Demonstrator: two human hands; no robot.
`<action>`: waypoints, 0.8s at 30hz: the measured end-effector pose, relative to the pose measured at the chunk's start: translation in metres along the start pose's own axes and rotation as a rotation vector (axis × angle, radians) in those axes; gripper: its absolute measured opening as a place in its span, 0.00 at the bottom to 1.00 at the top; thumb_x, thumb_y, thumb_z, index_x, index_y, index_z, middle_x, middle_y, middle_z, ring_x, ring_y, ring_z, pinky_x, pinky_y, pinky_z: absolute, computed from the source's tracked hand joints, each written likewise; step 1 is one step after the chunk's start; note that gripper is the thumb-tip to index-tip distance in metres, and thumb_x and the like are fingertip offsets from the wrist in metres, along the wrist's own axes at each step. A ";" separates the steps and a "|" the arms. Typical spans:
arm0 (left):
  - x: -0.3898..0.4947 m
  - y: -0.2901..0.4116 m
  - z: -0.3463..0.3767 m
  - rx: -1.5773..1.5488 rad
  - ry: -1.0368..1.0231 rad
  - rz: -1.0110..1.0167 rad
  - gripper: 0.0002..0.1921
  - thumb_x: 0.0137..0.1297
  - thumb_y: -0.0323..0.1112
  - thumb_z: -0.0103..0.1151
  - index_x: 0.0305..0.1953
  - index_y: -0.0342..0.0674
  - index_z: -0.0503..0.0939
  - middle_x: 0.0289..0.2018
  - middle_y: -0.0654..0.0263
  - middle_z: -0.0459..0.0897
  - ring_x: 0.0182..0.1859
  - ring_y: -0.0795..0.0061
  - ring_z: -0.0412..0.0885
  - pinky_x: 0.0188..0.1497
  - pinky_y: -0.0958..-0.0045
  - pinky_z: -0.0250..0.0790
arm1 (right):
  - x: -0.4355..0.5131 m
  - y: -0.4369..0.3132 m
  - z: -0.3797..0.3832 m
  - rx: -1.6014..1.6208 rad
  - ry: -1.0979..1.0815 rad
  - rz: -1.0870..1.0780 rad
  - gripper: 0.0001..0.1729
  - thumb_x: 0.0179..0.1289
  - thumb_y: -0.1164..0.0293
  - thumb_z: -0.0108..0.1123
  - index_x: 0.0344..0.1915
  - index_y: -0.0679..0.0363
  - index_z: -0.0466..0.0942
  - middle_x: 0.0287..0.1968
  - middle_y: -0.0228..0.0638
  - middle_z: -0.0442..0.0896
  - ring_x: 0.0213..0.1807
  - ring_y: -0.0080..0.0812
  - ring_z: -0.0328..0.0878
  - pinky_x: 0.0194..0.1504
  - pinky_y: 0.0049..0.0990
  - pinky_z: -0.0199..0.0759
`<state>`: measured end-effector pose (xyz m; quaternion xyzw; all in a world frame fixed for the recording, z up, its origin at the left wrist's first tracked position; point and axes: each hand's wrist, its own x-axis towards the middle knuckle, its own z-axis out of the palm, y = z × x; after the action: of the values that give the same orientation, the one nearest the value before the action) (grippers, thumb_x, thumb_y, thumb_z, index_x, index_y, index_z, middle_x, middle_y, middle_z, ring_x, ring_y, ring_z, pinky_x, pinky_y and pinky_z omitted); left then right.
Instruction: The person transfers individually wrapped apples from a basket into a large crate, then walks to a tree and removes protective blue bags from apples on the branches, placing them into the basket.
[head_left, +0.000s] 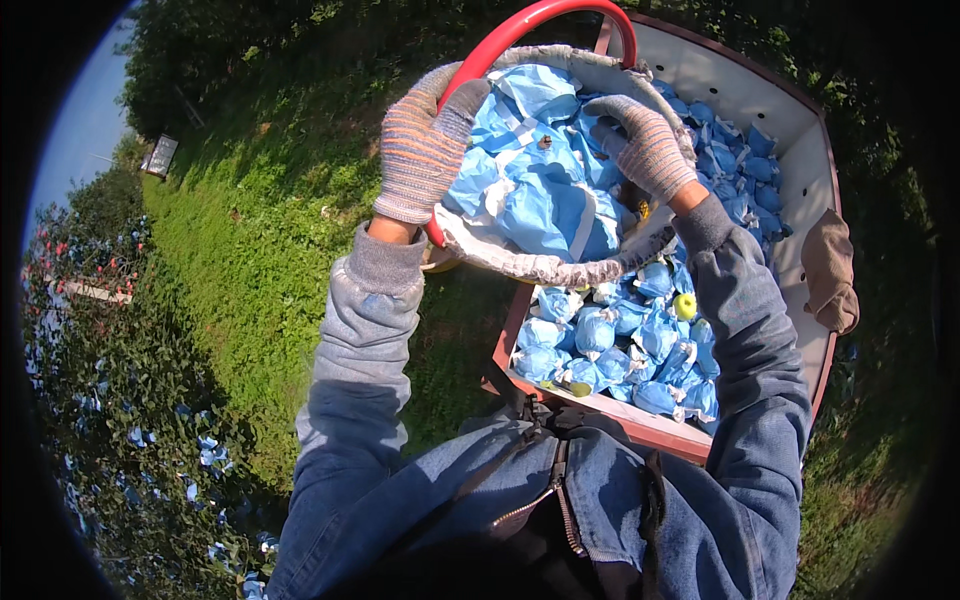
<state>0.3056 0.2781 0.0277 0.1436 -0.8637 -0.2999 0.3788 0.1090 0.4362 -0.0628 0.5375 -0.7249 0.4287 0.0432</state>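
Note:
A round basket (525, 266) with a cloth-wrapped rim and a red curved handle (525, 22) is held up in front of me. Blue paper-wrapped fruits (544, 210) fill it. My left hand (427, 142), in a striped knit glove, grips the red handle at the basket's left side, thumb over it. My right hand (645, 142), gloved alike, is at the right inner side of the rim with its fingers bent over the blue wrappings; whether it grips the rim or a fruit is hidden. A small brown bit (544, 142) lies on the wrappings.
Below and behind the basket is a large bin (814, 172) with pale walls and a reddish frame, holding many blue-wrapped fruits (596, 330) and a bare green apple (685, 306). A brown cloth (829, 274) hangs over its right wall. Grass and fruit trees (135, 420) stand at left.

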 end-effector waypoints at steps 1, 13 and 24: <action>0.001 0.002 0.001 0.002 -0.018 -0.045 0.22 0.62 0.47 0.61 0.47 0.33 0.79 0.37 0.55 0.84 0.37 0.68 0.82 0.42 0.70 0.74 | 0.023 -0.001 0.017 -0.092 -0.029 -0.068 0.16 0.58 0.75 0.59 0.47 0.57 0.79 0.45 0.42 0.81 0.45 0.42 0.80 0.48 0.34 0.75; 0.002 0.006 -0.006 -0.216 0.004 -0.028 0.23 0.63 0.48 0.61 0.47 0.31 0.78 0.35 0.62 0.82 0.36 0.79 0.76 0.41 0.75 0.70 | 0.143 0.043 0.149 -0.541 -0.191 -0.047 0.16 0.63 0.68 0.51 0.51 0.52 0.75 0.48 0.41 0.79 0.50 0.43 0.76 0.52 0.35 0.71; 0.001 -0.014 -0.011 -0.118 0.008 -0.091 0.22 0.63 0.48 0.60 0.46 0.33 0.79 0.36 0.57 0.83 0.36 0.71 0.80 0.43 0.70 0.72 | 0.108 0.027 0.047 -0.516 0.013 -0.032 0.13 0.63 0.61 0.56 0.37 0.59 0.80 0.26 0.45 0.81 0.30 0.45 0.81 0.33 0.38 0.75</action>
<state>0.3132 0.2617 0.0254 0.1612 -0.8355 -0.3668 0.3760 0.0601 0.3262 -0.0515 0.5176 -0.8012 0.2322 0.1903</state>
